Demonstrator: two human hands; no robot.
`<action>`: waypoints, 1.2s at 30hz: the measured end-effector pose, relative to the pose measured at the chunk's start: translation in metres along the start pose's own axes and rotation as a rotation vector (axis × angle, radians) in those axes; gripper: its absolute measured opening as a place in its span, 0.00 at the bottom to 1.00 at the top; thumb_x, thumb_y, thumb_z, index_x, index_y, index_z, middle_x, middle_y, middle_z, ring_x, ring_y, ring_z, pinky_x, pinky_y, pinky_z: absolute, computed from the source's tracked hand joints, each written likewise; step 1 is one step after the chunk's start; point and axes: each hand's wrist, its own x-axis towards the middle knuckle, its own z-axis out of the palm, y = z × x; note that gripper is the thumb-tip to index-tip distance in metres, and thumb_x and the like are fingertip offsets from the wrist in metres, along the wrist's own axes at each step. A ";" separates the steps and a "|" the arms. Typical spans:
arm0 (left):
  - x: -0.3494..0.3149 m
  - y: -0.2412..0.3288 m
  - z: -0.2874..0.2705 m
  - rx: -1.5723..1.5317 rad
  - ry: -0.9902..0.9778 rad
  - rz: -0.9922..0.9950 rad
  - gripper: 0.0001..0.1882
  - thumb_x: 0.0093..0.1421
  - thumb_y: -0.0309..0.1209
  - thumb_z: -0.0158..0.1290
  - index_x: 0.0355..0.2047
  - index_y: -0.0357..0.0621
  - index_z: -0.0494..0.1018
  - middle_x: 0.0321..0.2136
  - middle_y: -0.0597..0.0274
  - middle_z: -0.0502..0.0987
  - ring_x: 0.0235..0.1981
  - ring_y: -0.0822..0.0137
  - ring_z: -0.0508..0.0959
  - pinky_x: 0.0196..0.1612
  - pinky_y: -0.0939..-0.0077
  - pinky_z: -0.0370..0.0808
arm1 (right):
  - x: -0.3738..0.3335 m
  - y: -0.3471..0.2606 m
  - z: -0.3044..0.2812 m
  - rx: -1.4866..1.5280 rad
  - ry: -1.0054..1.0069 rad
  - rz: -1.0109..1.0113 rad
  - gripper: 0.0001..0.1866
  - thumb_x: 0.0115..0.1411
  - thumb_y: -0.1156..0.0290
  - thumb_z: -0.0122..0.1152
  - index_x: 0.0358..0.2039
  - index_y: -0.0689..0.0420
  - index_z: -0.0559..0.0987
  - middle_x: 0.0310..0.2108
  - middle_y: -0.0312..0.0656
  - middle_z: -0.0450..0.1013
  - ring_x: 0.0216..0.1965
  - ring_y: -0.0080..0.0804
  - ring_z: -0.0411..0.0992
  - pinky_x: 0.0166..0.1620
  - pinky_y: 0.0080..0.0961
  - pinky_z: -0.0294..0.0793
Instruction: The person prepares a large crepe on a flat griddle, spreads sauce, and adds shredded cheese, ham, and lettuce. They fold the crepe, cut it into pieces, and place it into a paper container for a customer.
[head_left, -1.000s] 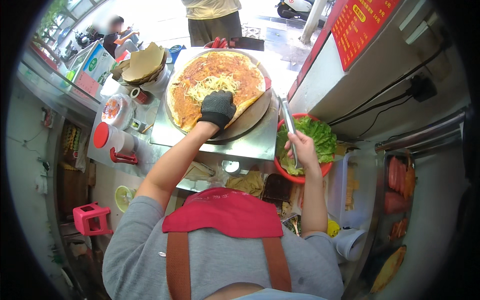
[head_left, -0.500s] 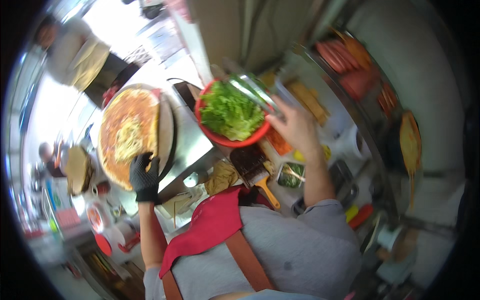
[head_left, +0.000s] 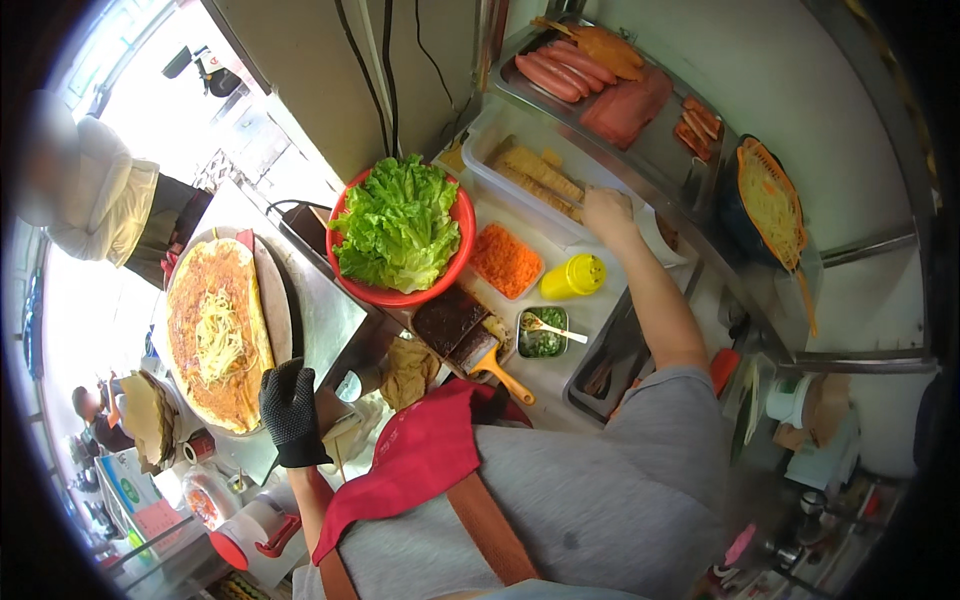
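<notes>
Right hand [head_left: 607,212], off the lettuce [head_left: 400,225] it hovered over with tongs half a second ago, now reaches into the clear bin [head_left: 480,160] of golden strips [head_left: 535,180], its grip hidden; gloved left hand [head_left: 290,412], open or closed unclear, is just beside the topped pancake [head_left: 190,340]; steel tabletop [head_left: 328,310] shines beyond it; sausages [head_left: 565,72] lie beyond the right hand.

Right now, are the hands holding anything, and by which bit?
I see nothing held in the gloved left hand. The right hand is at the clear bin, fingers hidden, so I can't tell.
</notes>
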 end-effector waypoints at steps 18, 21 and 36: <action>-0.010 0.009 -0.006 -0.006 0.012 -0.024 0.10 0.52 0.22 0.58 0.36 0.37 0.76 0.29 0.58 0.74 0.33 0.66 0.77 0.40 0.75 0.72 | 0.011 0.026 0.027 0.060 -0.005 0.131 0.17 0.58 0.65 0.54 0.47 0.54 0.75 0.35 0.48 0.76 0.39 0.44 0.75 0.43 0.38 0.73; -0.006 0.016 -0.004 0.049 -0.002 -0.001 0.10 0.52 0.23 0.58 0.36 0.37 0.76 0.30 0.58 0.74 0.33 0.65 0.77 0.40 0.75 0.72 | 0.008 0.028 0.020 0.097 0.000 0.121 0.19 0.55 0.65 0.57 0.48 0.55 0.74 0.36 0.49 0.76 0.40 0.44 0.74 0.43 0.38 0.73; -0.010 0.015 -0.005 0.089 0.023 0.031 0.10 0.51 0.24 0.59 0.35 0.39 0.77 0.28 0.59 0.74 0.31 0.65 0.76 0.37 0.75 0.72 | -0.004 0.022 -0.007 0.123 -0.103 0.171 0.18 0.55 0.67 0.57 0.47 0.55 0.75 0.42 0.50 0.74 0.45 0.45 0.72 0.47 0.37 0.71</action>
